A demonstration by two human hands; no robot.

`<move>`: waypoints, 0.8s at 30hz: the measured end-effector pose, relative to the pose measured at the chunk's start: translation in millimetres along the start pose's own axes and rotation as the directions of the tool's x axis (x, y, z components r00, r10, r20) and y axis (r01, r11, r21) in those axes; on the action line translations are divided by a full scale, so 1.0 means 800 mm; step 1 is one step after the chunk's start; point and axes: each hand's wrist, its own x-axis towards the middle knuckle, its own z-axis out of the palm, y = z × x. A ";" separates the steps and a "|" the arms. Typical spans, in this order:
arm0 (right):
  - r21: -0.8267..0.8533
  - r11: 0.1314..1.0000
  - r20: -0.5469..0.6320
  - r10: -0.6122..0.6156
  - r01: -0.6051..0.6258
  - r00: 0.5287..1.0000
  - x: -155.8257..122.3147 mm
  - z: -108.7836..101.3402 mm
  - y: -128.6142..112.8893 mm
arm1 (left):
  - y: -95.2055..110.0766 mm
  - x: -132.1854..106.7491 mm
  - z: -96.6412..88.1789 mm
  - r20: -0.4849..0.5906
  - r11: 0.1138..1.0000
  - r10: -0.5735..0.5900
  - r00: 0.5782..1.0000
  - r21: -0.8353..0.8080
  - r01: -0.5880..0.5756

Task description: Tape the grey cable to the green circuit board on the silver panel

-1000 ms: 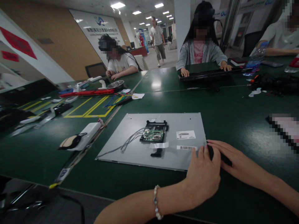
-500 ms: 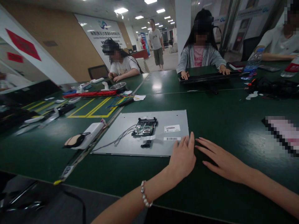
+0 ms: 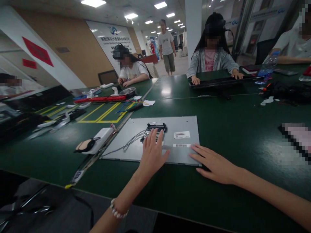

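A flat grey metal panel (image 3: 136, 124) with two white labels lies on the green table in front of me. A circuit board in a black bracket (image 3: 156, 125) sits on it, with grey cables (image 3: 132, 141) trailing to the left. My left hand (image 3: 153, 149), wearing a bead bracelet, is over the board with its fingers outstretched and hides part of it; whether it touches the board I cannot tell. Spread fingers of my right hand (image 3: 213, 161) lie at the panel's right edge, near the barcode label (image 3: 181, 145). Neither hand holds anything.
Left of the panel lies a white box-like object (image 3: 103, 139) with a beige pad (image 3: 85, 145). Farther back are a red strip (image 3: 102, 99), a round metal bowl (image 3: 128, 92) and loose wires. Across the table a person rests hands on a long black panel (image 3: 213, 82). A phone-like object (image 3: 296, 137) lies right.
My left hand has moved left from the panel's right edge to over the circuit board. My right hand has shifted slightly left onto the panel's edge. The view has turned a little left.
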 end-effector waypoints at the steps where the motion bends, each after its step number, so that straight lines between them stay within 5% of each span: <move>1: -0.001 1.000 0.003 0.003 -0.003 1.000 -0.001 0.000 0.000 | -0.012 0.003 0.007 0.029 0.999 -0.027 0.999 0.028 0.026; 7: 0.003 1.000 -0.002 0.010 -0.010 1.000 -0.001 0.002 -0.001 | -0.062 0.031 0.046 0.204 0.987 -0.140 0.969 0.101 0.121; 16: 0.025 0.999 0.004 0.035 -0.035 0.999 -0.002 -0.001 -0.004 | -0.131 0.097 0.067 0.221 0.951 -0.299 0.928 0.148 0.271; 24: 0.017 0.999 -0.008 0.033 -0.033 0.999 -0.003 0.003 -0.003 | -0.140 0.097 0.067 0.217 0.936 -0.334 0.917 0.188 0.297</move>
